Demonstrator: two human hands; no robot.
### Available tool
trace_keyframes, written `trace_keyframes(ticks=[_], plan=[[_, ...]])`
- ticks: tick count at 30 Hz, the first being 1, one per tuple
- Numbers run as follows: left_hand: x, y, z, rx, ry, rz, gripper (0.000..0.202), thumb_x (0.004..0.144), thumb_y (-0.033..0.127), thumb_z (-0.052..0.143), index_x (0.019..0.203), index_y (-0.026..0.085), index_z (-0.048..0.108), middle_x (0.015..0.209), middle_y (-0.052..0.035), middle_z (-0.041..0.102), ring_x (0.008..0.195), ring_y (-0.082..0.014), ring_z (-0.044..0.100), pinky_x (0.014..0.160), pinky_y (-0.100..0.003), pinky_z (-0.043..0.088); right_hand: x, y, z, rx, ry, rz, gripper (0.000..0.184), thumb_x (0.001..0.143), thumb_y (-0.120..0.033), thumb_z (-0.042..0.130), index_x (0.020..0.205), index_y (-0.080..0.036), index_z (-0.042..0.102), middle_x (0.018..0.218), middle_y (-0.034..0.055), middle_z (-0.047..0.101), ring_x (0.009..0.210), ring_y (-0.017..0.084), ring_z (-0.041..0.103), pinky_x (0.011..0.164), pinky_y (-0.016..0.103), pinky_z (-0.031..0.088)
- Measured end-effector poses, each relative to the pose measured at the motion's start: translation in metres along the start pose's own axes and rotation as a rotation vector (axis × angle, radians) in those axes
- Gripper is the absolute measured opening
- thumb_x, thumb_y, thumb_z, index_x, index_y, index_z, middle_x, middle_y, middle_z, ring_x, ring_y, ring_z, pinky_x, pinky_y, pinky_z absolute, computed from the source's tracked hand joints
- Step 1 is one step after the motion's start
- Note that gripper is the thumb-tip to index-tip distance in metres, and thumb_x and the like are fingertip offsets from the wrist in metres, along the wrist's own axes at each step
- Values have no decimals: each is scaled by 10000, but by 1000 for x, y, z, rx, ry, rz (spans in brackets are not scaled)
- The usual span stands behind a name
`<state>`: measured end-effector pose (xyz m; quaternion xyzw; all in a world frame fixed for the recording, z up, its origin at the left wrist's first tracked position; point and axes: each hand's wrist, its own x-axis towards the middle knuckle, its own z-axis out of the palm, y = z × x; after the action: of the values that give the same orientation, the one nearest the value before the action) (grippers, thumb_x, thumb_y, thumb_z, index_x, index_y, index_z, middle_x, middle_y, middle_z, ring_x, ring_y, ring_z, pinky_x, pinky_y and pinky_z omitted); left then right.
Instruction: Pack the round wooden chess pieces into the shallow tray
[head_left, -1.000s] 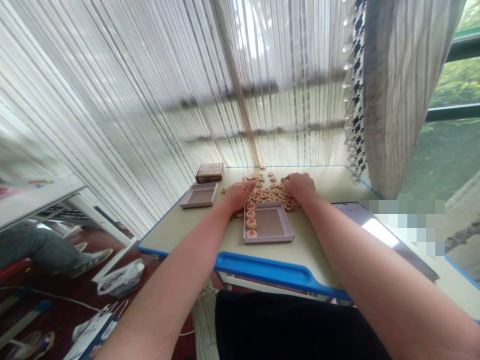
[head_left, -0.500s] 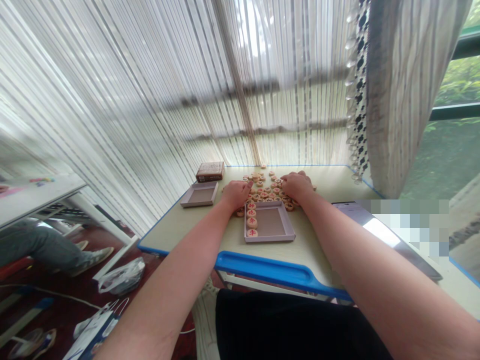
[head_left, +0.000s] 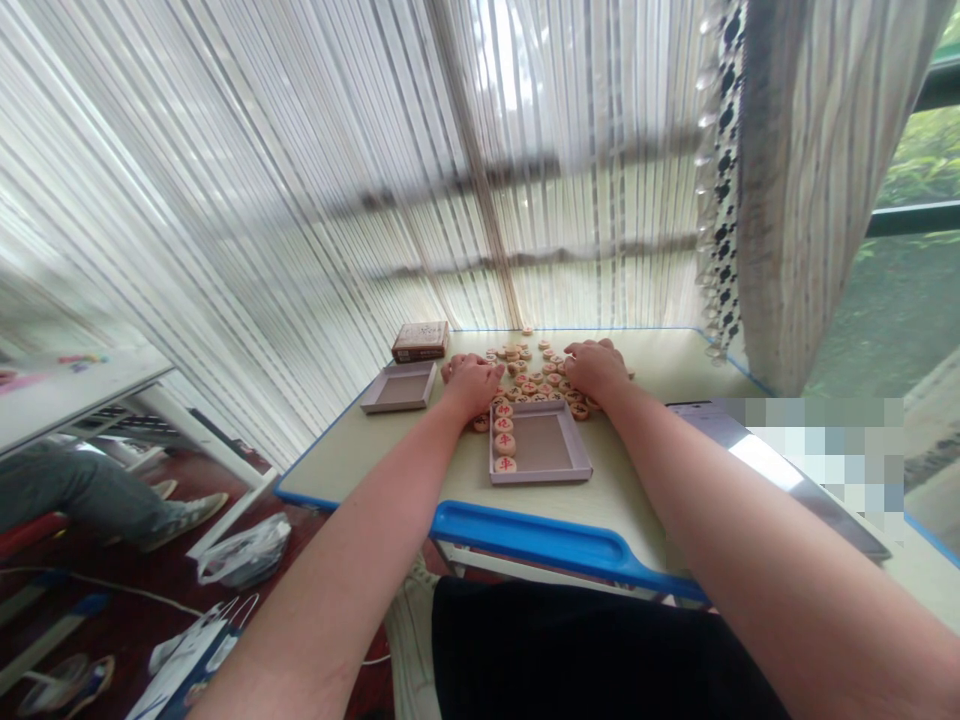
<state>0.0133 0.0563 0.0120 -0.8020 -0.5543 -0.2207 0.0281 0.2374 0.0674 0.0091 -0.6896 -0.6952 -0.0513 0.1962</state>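
On the pale table lies a cluster of round wooden Chinese chess pieces (head_left: 529,388) with red and dark characters. My left hand (head_left: 472,384) rests at the cluster's left side, fingers bent and a little apart, thumb pointing right. My right hand (head_left: 597,368) reaches over its right side, fingers loosely spread and touching or just above the pieces. No piece shows in either hand, and the undersides of both are hidden. Nearer me stands a shallow box tray (head_left: 582,462), with a column of several red-character pieces (head_left: 505,442) along its left wall.
A second shallow tray (head_left: 373,405) and a brown printed box (head_left: 421,341) stand at the left. A tablet-like device (head_left: 757,460) lies at the right under my forearm. The table has a blue front edge (head_left: 525,535). Another person's leg (head_left: 90,490) shows by the neighbouring table.
My left hand has shifted slightly left and its fingers have lifted and spread. My right hand has barely moved, its fingers loosening a little. The pieces in the tray stay put.
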Motion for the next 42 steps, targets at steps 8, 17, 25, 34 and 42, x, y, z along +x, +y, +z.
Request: trace_keyframes(ticks=[8,17,25,34,42], plan=[[3,0,4,20,-5,132,406,881,393,274,1070,216,588,1182,-65,559,1120,-201,442,999,-395,267,-1,-2,-2,12,-3,-15,370,799,-273,384,1095,-225,600,1125,86,566,1043,269,410,870,389,328],[3,2,1,2,-52,182,416,889,362,250,951,214,634,1032,-52,638,1036,-184,511,961,-345,318,3,-2,1,114,17,61,362,762,-237,421,1066,-200,616,1119,108,569,1042,266,448,871,393,349],[3,-9,-13,-54,493,-203,444,885,388,248,865,190,645,988,-80,617,1007,-211,489,916,-371,333,14,12,-6,590,173,496,420,697,-144,382,1050,-116,608,986,114,638,863,208,574,732,294,433],[3,-22,-17,-225,519,-215,570,907,354,109,787,158,630,876,-74,642,913,-163,558,881,-305,383,5,1,-9,462,217,236,433,665,-87,395,1043,-105,604,1000,93,645,936,198,567,821,278,414],[0,-24,-12,-43,148,-143,389,830,354,351,803,159,686,858,-90,672,851,-171,582,778,-275,415,-3,-13,-9,263,77,-140,333,745,-189,445,1010,-157,643,989,64,658,928,171,571,856,259,397]])
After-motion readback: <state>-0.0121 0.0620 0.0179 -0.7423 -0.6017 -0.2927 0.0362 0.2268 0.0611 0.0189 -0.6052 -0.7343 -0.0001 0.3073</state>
